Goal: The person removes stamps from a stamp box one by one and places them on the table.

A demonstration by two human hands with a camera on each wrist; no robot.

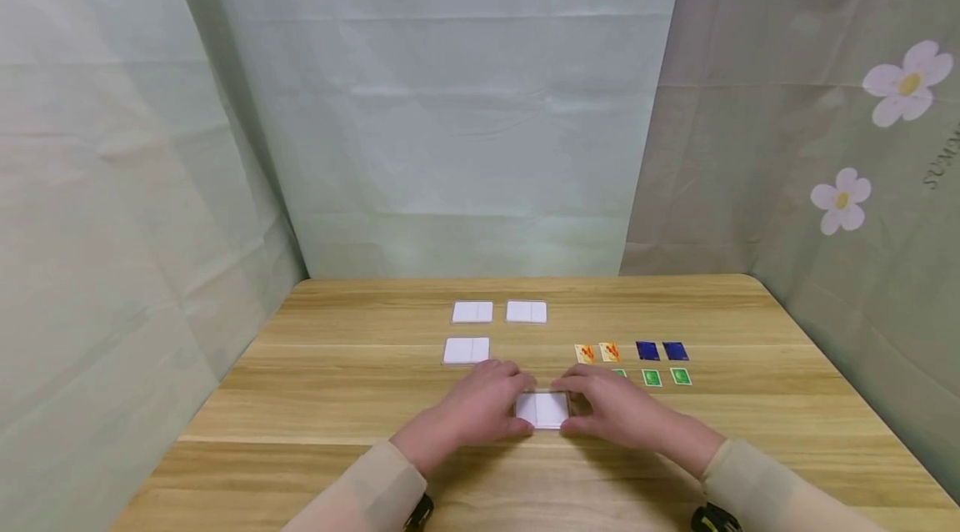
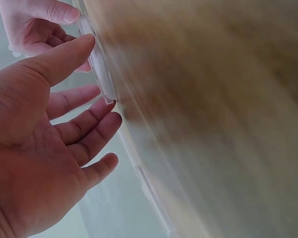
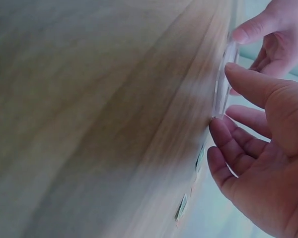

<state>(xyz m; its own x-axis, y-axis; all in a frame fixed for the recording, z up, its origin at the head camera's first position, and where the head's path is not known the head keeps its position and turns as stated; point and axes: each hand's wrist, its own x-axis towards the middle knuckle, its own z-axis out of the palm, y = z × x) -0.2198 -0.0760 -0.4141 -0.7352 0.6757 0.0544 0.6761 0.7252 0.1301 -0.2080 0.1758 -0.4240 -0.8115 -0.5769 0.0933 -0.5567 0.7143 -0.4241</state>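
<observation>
A flat, clear-edged plastic case (image 1: 542,410) with a white inside and a dividing line lies at the near middle of the wooden table. My left hand (image 1: 486,403) grips its left end, thumb at the near edge and fingers toward the far edge. At the right end my right hand (image 1: 617,405) holds it the same way. In the left wrist view the case (image 2: 100,69) shows edge-on beside the left hand (image 2: 44,124). Seen from the right wrist, its clear rim (image 3: 219,94) runs past the thumb tip of the right hand (image 3: 268,134).
Three similar white cases lie beyond my hands: one at back left (image 1: 472,312), one at back right (image 1: 527,312), one nearer (image 1: 467,350). To the right are small orange cards (image 1: 609,352), dark blue cards (image 1: 648,350) and green cards (image 1: 652,378), one partly hidden. Curtains (image 1: 465,140) surround the table.
</observation>
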